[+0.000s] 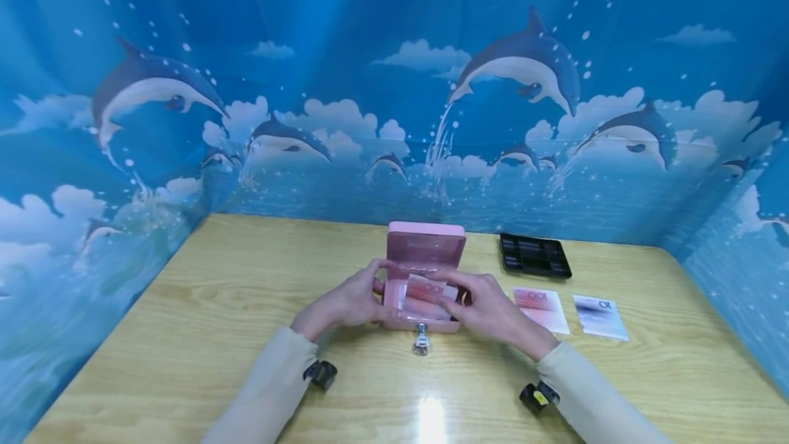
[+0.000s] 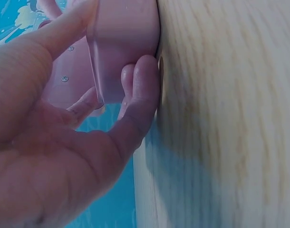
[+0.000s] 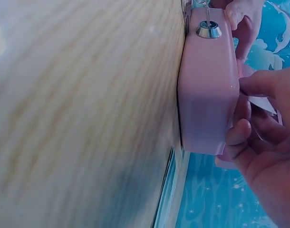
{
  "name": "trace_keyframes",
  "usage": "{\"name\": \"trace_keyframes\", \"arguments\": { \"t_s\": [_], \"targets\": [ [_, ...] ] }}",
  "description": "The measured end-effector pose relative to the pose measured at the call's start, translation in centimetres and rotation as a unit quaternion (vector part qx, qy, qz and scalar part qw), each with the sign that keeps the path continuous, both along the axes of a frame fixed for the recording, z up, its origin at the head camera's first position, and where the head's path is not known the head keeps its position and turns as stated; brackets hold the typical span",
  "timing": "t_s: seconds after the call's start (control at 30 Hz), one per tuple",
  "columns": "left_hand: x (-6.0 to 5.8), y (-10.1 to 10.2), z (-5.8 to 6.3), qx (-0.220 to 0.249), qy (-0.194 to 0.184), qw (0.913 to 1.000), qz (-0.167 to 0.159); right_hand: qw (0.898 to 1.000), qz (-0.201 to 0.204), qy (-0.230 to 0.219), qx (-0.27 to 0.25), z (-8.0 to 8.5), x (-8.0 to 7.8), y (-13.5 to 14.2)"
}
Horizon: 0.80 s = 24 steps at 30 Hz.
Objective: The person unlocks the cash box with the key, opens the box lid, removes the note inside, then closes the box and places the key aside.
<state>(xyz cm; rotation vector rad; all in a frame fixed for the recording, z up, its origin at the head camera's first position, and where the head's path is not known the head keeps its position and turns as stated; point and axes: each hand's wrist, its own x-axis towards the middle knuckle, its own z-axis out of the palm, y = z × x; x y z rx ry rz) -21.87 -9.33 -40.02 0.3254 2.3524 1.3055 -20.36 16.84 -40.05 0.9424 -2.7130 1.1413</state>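
Observation:
A pink metal cash box (image 1: 434, 326) stands on the table with its lid (image 1: 427, 229) raised. My left hand (image 1: 351, 300) holds the box's left side, thumb at the upper edge and fingers bent against the side wall (image 2: 123, 33). Over the box's opening, my right hand (image 1: 490, 303) pinches a reddish 100 banknote (image 1: 425, 288) between thumb and fingers. The note is tilted, and its lower part overlaps the inside of the box. In the right wrist view the fingers (image 3: 240, 133) reach over the rim and hide most of the note. A key with its ring (image 1: 421, 342) hangs from the front lock (image 3: 209, 29).
Right of the box lie a reddish 100 banknote (image 1: 542, 309) and a bluish 10 banknote (image 1: 600, 316). Behind them is a black compartment tray (image 1: 535, 256). A blue dolphin-print curtain (image 1: 345, 156) borders the table's back and sides.

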Motion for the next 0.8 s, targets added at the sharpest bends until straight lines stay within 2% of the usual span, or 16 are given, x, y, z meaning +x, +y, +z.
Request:
{"name": "trace_keyframes", "arguments": {
  "t_s": [0.3,0.63,0.8],
  "targets": [
    [0.0,0.0,0.0,-0.017,0.001,0.9998,0.004,0.999,-0.025,-0.014,-0.037,0.2,0.3,0.6],
    [0.1,-0.1,0.1,-0.029,0.002,0.9996,0.004,0.995,-0.058,-0.003,-0.076,0.3,0.8,1.5],
    [0.2,-0.1,0.1,-0.015,0.022,0.9995,-0.015,0.995,-0.069,0.005,-0.079,0.8,0.9,2.0]
  ]
}}
